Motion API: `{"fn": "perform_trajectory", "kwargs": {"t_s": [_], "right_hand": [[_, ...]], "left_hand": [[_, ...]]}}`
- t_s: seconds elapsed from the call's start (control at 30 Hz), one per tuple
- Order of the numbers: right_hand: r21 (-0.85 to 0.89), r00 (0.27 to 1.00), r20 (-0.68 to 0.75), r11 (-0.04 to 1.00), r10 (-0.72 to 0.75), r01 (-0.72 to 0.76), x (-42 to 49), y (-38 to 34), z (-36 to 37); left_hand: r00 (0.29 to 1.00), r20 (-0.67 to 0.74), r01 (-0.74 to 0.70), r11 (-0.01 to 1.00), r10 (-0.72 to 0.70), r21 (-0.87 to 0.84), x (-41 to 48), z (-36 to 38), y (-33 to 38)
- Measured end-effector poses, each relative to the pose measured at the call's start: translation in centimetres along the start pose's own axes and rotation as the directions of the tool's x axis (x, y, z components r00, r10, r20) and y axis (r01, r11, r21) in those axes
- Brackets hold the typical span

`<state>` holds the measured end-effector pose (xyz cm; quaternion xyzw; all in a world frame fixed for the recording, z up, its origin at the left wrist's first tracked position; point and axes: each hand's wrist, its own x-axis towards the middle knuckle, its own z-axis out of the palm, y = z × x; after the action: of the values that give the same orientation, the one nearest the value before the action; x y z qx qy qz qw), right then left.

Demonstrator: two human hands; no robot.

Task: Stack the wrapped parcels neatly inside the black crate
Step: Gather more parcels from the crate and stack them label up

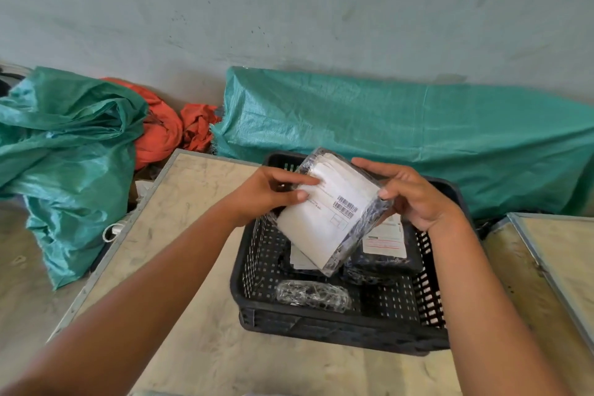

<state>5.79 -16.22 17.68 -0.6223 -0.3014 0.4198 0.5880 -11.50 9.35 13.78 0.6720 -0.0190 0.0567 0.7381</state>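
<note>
a: the black perforated plastic crate sits on the pale table. and the parcel?

b: the flat film-wrapped parcel with a white label hangs tilted above it, left hand and right hand clasping opposite edges. level it, then lay it flat on the parcels inside.

Black perforated crate — white barcoded parcel.

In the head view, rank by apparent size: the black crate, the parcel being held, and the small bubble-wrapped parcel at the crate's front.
1. black crate
2. held parcel, though it is nearer the camera
3. small bubble-wrapped parcel
</note>
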Motion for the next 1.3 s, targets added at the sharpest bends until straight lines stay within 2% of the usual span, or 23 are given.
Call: {"fn": "perform_trajectory", "kwargs": {"t_s": [0.1,0.23,0.3,0.43,0.6,0.7,0.8,0.9,1.0,1.07,1.13,1.2,1.3], "right_hand": [[0.002,0.988,-0.152,1.0,0.004,-0.003,0.3,0.6,0.1],[0.081,0.915,-0.402,0.995,-0.022,0.06,0.2,2.5,0.6],[0.001,0.895,-0.442,0.998,-0.056,0.063,0.1,3.9,1.3],[-0.321,0.902,-0.418,0.946,-0.106,-0.038,1.1,7.2,2.3],[-0.489,0.919,-0.393,0.839,0.032,-0.239,3.8,10.6,2.9],[-0.533,0.923,-0.37,0.788,0.109,-0.307,4.9,12.8,3.4],[-0.608,0.922,-0.348,0.707,0.171,-0.361,5.7,14.5,3.6],[-0.698,0.91,-0.311,0.584,0.275,-0.415,6.1,15.3,3.8],[-0.749,0.892,-0.312,0.492,0.328,-0.443,6.5,15.9,4.1],[-0.755,0.882,-0.324,0.468,0.342,-0.459,6.7,16.3,4.2],[-0.75,0.877,-0.338,0.465,0.342,-0.47,6.7,16.8,4.2],[-0.748,0.878,-0.35,0.467,0.327,-0.472,6.6,17.4,4.2],[-0.745,0.879,-0.354,0.471,0.319,-0.471,6.6,17.8,4.3]], "left_hand": [[0.997,-0.068,0.015,0.993,-0.023,-0.12,0.6,0.2,-1.2],[0.97,-0.227,0.036,0.976,-0.086,-0.216,1.9,0.6,-3.7],[0.953,-0.28,0.051,0.97,-0.119,-0.238,2.7,1.1,-4.9],[0.923,-0.343,0.099,0.968,-0.175,-0.229,4.2,2.1,-7.3],[0.875,-0.39,0.328,0.944,-0.286,0.042,5.4,3.4,-10.4],[0.859,-0.415,0.427,0.867,-0.3,0.256,5.5,3.6,-12.4],[0.845,-0.409,0.499,0.78,-0.343,0.378,5.3,3.6,-14.2],[0.816,-0.363,0.572,0.714,-0.449,0.403,5.0,3.7,-15.6],[0.805,-0.278,0.593,0.719,-0.524,0.363,4.5,3.6,-16.6],[0.811,-0.253,0.586,0.727,-0.528,0.358,4.4,3.5,-17.2],[0.8,-0.319,0.599,0.71,-0.509,0.37,4.6,3.5,-17.2],[0.776,-0.407,0.627,0.659,-0.481,0.416,4.8,3.5,-17.2],[0.767,-0.437,0.64,0.602,-0.469,0.478,5.0,3.7,-17.5]]}}
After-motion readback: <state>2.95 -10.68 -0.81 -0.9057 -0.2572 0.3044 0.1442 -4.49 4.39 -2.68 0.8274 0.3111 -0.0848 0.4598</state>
